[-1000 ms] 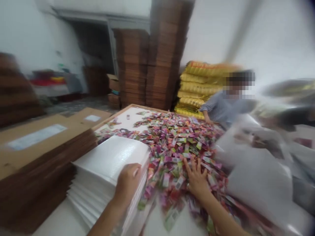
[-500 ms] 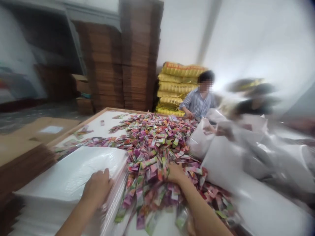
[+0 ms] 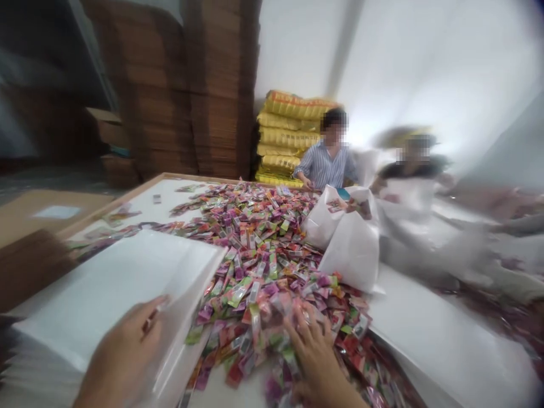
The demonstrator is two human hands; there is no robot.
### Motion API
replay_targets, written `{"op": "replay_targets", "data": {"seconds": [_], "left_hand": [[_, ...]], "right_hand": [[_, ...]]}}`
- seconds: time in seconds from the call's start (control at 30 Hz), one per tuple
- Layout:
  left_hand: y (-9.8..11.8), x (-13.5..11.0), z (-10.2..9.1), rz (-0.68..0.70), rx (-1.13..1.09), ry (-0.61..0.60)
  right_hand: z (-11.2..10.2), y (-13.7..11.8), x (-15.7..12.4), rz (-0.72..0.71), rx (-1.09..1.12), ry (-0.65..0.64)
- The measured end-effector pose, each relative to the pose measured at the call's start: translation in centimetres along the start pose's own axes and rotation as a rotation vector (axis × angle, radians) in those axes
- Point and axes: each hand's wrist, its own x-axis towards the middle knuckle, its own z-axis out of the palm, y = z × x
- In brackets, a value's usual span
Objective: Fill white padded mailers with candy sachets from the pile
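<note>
The left hand, at seven o'clock in the view, pinches the top white bag of the stack of white bags, fingers curled over its near edge and lifting it so the mouth gapes toward the sachets. The right hand, at six o'clock, lies spread and palm-down on the heap of small colourful sachets, fingers loosely open, closed on nothing. The heap covers the wood-rimmed white table, within both hands' reach. At one o'clock, two seated people work beside filled white bags.
</note>
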Motion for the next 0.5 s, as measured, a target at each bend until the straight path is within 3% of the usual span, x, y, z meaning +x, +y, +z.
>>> {"op": "replay_targets", "data": {"seconds": [0.1, 0.2, 0.3, 0.37, 0.43, 0.5], "left_hand": [[-0.2, -2.5, 3.5, -0.104, -0.111, -0.104], [-0.9, -2.8, 4.5, -0.148, -0.201, -0.116], [-1.1, -2.5, 2.6, -0.208, -0.276, -0.116], [-0.6, -2.3, 0.7, -0.297, -0.270, -0.073], [0.5, -2.2, -0.9, -0.359, -0.254, 0.010], [2.0, -2.1, -2.0, -0.329, -0.278, 0.074]], "right_hand": [[-0.2, 1.3, 3.7, 0.051, -0.045, 0.003], [-1.2, 4.0, 11.3, 0.153, -0.056, -0.085], [-1.6, 7.1, 18.2, 0.258, 0.016, -0.257], [-1.4, 8.6, 20.7, 0.272, 0.047, -0.291], [-1.3, 9.4, 21.4, 0.257, 0.061, -0.231], [-1.3, 9.4, 20.4, 0.240, 0.074, -0.154]]}}
